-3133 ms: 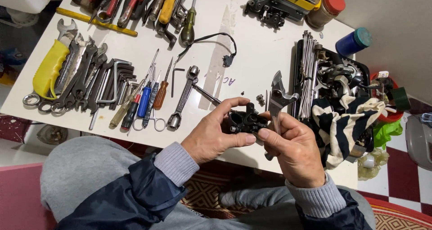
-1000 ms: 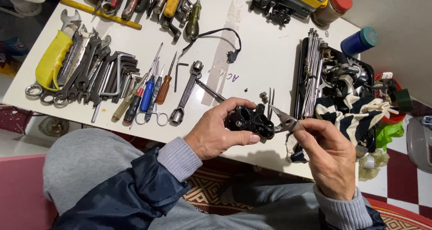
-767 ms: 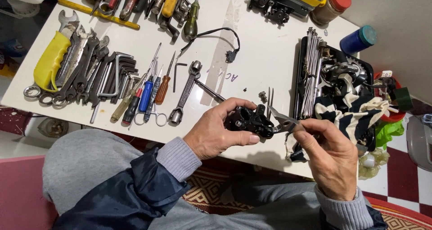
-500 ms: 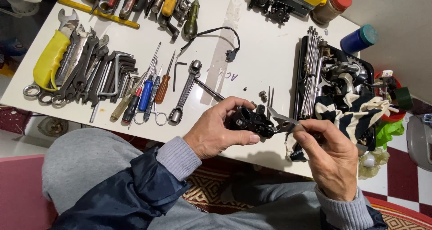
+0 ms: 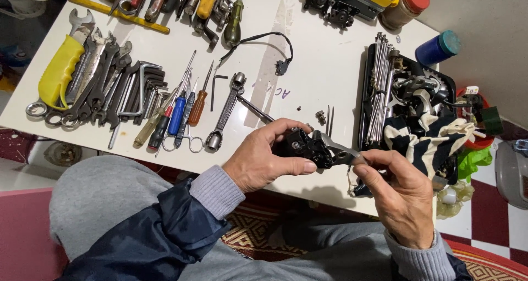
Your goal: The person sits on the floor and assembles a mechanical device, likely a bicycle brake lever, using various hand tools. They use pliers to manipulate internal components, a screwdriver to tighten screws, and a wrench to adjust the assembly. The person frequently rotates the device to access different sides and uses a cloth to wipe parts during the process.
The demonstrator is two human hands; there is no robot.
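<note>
- Left hand point(image 5: 258, 163) gripped a black brake-lever assembly point(image 5: 308, 147) above the white tabletop's point(image 5: 324, 66) near edge.
- Right hand point(image 5: 401, 196) pinched its silver lever blade point(image 5: 342, 152).
- A socket wrench point(image 5: 225, 111) lay nearby.

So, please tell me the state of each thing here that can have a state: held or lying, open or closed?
Left hand: closed around the black mechanical part.
Black mechanical part: held above the table edge.
Right hand: pinching the part's grey metal lever.
Scissors: lying on the table, blades closed.
Blue-lidded jar: lid on.
Red-lidded jar: lid on.
Black cable: lying loose, unplugged.
</note>
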